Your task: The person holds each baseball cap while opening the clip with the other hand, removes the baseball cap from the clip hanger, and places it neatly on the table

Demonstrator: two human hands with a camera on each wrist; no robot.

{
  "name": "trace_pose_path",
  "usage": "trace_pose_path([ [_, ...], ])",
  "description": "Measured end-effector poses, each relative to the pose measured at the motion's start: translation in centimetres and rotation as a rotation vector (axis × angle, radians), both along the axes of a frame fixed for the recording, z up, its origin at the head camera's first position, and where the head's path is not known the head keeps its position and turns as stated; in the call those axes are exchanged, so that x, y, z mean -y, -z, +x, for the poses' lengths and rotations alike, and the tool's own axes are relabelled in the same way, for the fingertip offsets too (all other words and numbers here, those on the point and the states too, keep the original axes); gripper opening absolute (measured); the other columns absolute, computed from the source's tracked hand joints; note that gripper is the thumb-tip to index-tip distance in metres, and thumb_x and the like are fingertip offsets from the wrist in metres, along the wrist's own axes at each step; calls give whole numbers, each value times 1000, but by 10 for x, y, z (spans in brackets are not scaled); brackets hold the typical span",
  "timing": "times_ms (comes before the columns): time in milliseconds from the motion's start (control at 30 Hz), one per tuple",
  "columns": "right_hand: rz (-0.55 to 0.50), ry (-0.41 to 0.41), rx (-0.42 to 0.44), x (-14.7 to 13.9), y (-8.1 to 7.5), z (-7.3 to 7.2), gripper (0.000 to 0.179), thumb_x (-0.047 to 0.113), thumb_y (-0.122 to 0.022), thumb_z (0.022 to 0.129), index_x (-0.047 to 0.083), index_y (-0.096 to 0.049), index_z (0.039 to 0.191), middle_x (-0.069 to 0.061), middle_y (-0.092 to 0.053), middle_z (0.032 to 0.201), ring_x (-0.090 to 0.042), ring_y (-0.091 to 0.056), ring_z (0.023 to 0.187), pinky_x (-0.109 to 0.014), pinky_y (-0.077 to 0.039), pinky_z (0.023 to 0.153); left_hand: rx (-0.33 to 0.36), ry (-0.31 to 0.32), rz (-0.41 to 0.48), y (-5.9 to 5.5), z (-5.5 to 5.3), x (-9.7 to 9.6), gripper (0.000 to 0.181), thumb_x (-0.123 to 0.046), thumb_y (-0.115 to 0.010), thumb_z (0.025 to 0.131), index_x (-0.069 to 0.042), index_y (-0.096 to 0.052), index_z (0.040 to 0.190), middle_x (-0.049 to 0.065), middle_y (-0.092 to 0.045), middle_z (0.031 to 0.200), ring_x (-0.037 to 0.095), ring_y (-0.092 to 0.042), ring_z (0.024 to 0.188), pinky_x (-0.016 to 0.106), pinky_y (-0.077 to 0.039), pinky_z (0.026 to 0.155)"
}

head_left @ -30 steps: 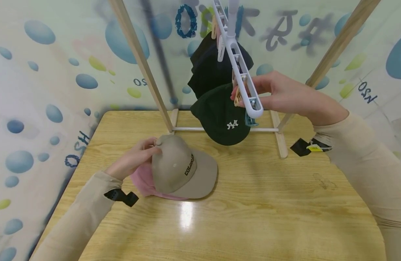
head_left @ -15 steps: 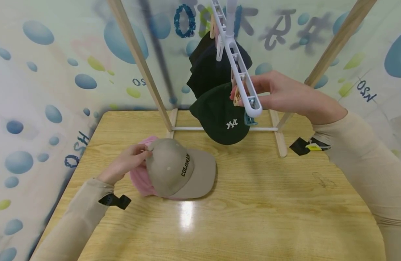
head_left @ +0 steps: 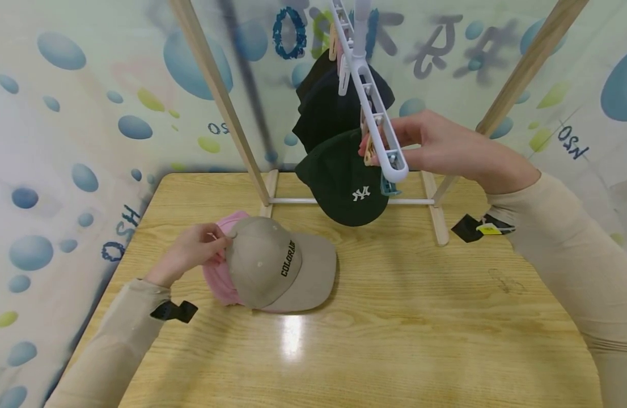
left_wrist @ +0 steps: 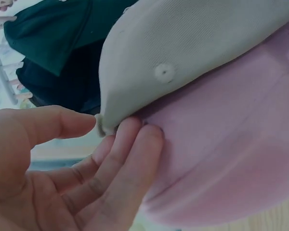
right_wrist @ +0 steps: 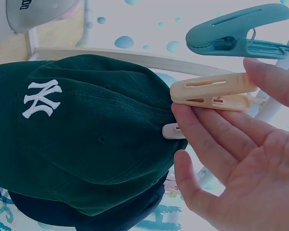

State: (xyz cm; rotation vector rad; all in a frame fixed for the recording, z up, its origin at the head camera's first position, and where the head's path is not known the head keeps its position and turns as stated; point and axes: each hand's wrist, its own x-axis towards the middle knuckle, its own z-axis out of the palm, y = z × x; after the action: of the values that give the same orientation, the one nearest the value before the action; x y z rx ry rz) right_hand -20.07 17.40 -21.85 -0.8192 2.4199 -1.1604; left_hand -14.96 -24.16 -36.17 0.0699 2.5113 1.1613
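My left hand [head_left: 193,249] pinches the beige cap [head_left: 262,263] at the top of its crown, by the button. That cap, lettered on the front, lies over a pink cap [head_left: 219,283] on the table; my fingertips touch the pink cloth in the left wrist view. My right hand [head_left: 441,147] holds a pale orange clothespin [right_wrist: 212,91] on the white hanger [head_left: 380,124], thumb on one side and fingers on the other. Just beyond the clothespin hangs a dark green cap [right_wrist: 96,130] with a white NY logo, held by a pinkish clothespin [right_wrist: 172,131].
Dark caps [head_left: 329,107] hang behind the green one. A teal clothespin [right_wrist: 236,33] sits at the hanger's near end. Wooden rack posts [head_left: 216,96] rise on both sides, joined by a low white bar [head_left: 298,201]. Everything stands on a wooden table [head_left: 420,340].
My left hand has drawn left and slightly down, pulling the beige cap's crown a little left over the pink cap. The right hand stays at the clothespin.
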Motion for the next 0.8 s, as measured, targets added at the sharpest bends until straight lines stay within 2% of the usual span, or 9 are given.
trace_pose_path([
  [200, -4, -2, -6, 1, 2, -1, 27, 20, -63, 95, 4, -65, 117, -4, -62, 117, -17, -51, 107, -38, -40, 87, -35, -14, -21, -6, 1, 6, 23, -18, -54, 99, 5, -55, 98, 11, -64, 82, 19, -62, 72, 31, -55, 66],
  [433, -8, 5, -11, 1, 3, -1, 28, 20, -64, 95, 4, -64, 117, -4, -63, 117, -17, -52, 107, -38, -40, 87, -82, 8, -27, -12, 0, 7, 23, -17, -53, 100, 6, -54, 101, 12, -63, 83, 21, -61, 73, 33, -55, 65],
  [800, -20, 5, -24, 0, 3, 3, 33, 20, -63, 95, 8, -63, 125, -7, -63, 123, -18, -53, 111, -34, -42, 88, -173, 60, -99, -26, -5, -6, 26, -23, -53, 100, 2, -57, 101, 10, -65, 83, 22, -64, 76, 34, -53, 69],
])
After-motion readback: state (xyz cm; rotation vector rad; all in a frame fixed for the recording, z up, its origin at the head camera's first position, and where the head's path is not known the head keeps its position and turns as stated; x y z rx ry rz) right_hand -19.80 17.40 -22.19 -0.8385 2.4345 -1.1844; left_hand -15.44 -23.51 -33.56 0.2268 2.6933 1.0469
